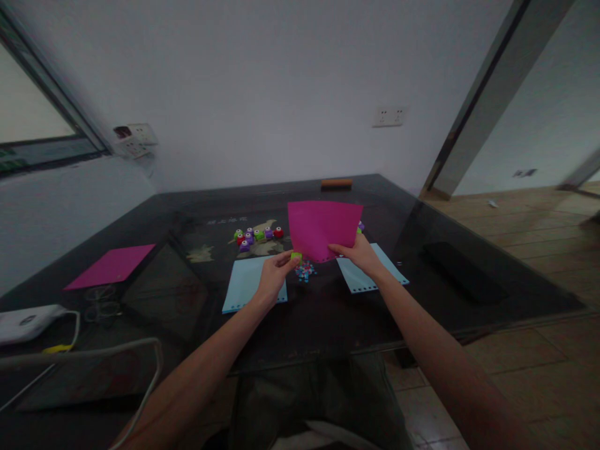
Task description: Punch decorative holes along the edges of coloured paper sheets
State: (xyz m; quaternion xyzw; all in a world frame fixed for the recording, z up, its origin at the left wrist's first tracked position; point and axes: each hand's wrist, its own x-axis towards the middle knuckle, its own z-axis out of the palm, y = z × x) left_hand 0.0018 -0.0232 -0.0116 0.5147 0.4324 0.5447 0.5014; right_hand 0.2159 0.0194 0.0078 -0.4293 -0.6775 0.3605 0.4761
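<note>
Between thumb and fingers, my left hand [274, 275] grips a small green hole punch [296, 257] at the lower left corner of a pink sheet of paper [323, 228]. My right hand [359, 253] pinches the sheet's lower right part, thumb on the near face, and holds it raised above the table. Small holes run along the sheet's lower edge. Below it lies a heap of blue, pink and white paper bits [305, 271]. Light blue sheets, one on the left [248, 282] and one on the right [370, 275], have holes along their near edges.
Several red, purple and green punches [255, 235] stand behind the left blue sheet. Another pink sheet [112, 265] lies far left, near a cable and a white device [30, 324]. A brown roll [336, 184] lies at the back; a dark flat object [462, 273] lies right.
</note>
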